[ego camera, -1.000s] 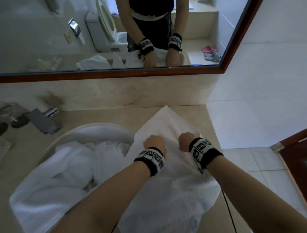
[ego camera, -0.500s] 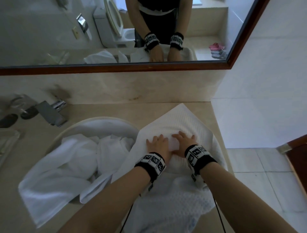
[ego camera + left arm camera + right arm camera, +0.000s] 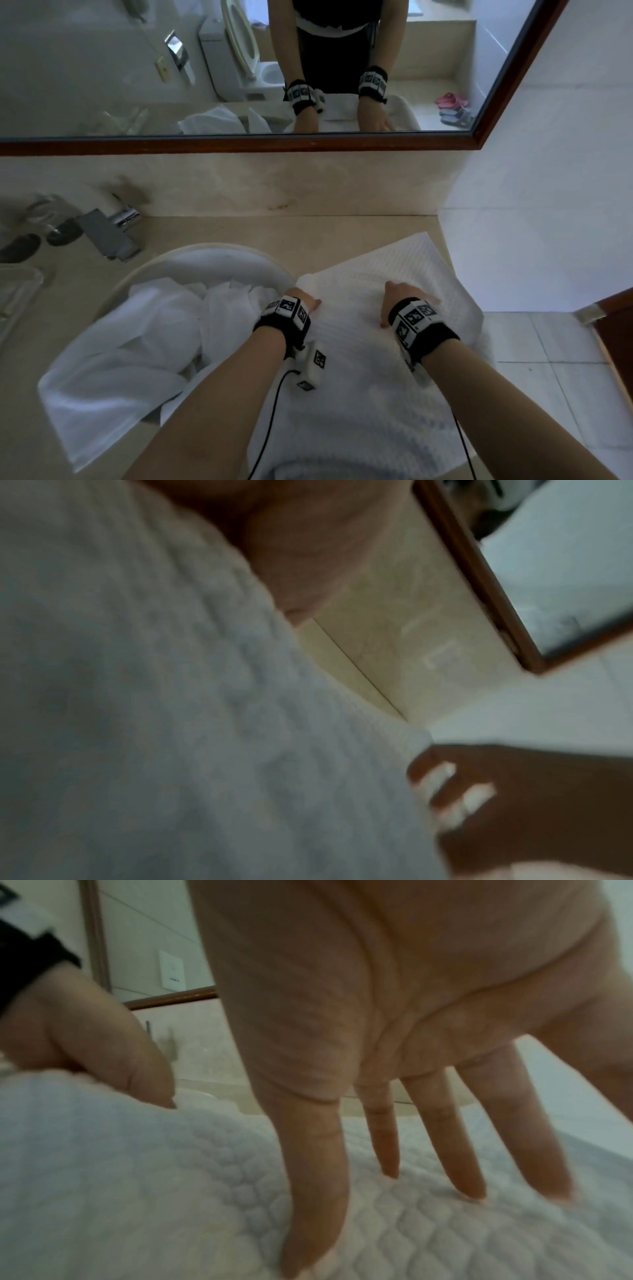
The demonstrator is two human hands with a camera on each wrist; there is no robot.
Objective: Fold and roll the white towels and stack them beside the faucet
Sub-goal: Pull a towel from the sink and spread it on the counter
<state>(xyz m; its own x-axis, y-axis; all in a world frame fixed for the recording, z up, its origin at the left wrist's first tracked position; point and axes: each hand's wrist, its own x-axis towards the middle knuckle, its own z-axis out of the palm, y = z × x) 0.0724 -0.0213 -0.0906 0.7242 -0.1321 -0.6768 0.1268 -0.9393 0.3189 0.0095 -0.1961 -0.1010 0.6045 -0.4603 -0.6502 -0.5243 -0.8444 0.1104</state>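
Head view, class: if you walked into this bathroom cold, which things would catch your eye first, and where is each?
First the white textured towel spread on the counter at the right, with the left hand at its left edge and the right hand pressing straight fingers onto it. Next, crumpled white towels spill from the round sink at the left, below the chrome faucet.

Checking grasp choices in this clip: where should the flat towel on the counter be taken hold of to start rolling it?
Probably the near end of the flat towel, which drapes over the counter edge toward the person. That free end can be pinched from the person's side at both corners and rolled toward the mirror; both hands lie spread apart on it.
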